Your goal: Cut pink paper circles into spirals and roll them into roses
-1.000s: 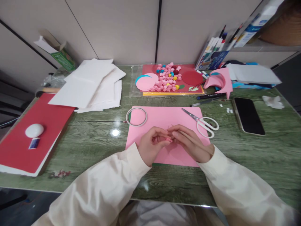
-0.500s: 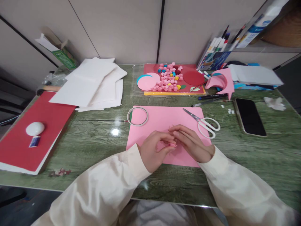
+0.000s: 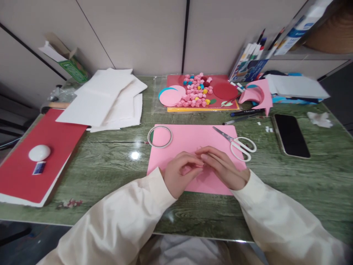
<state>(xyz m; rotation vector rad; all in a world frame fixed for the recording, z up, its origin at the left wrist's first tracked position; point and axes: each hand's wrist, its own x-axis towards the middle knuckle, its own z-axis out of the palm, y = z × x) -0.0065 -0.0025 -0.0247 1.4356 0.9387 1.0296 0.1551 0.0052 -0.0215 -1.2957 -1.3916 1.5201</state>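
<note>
While the left hand (image 3: 180, 175) pinches a small pink piece (image 3: 202, 165) above the pink sheet (image 3: 193, 138), the right hand (image 3: 222, 167) cups close, its grip impossible to tell; scissors (image 3: 233, 140) lie beside it, seemingly for easy reach.

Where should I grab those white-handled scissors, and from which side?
Probably by the white loops, from the right, with the right hand, the nearer one. The scissors lie on the pink sheet, blades pointing away and left, while the loops stick out past its right edge.
</note>
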